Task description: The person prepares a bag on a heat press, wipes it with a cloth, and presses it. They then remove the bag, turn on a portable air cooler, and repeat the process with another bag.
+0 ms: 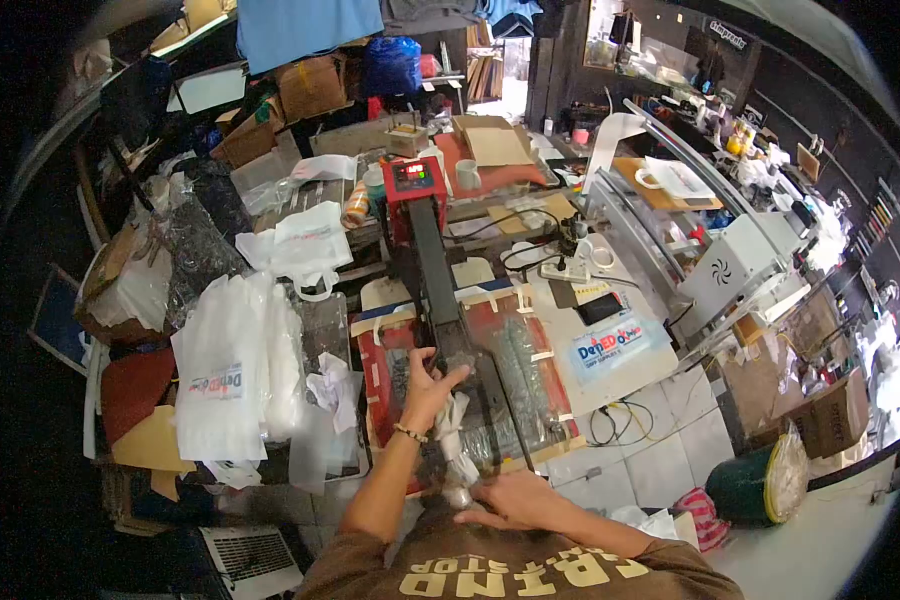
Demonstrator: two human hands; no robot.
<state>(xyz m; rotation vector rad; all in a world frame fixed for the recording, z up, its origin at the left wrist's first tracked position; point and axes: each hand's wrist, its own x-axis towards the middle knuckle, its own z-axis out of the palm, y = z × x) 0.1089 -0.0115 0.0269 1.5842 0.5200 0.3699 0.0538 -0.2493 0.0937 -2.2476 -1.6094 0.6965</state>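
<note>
A heat press with a red control box [413, 178] and a long dark arm [433, 265] stands in front of me. My left hand [430, 392] rests at the left side of the arm's lower end, thumb and fingers apart, a beaded bracelet on the wrist. The press handle [451, 440] is wrapped in white material and points towards me. At its near end, close to my body, my right hand [518, 500] has its fingers around the tip; their exact hold is partly hidden. Beneath the arm lies a taped, plastic-covered board [525, 380].
On the left lies a stack of white printed bags [225, 370], with another white bag [305, 240] behind it. A printed blue-and-white bag [620, 347] and a black phone [599, 308] lie right. Farther right stand a grey metal machine [735, 265] and a green bin [745, 485].
</note>
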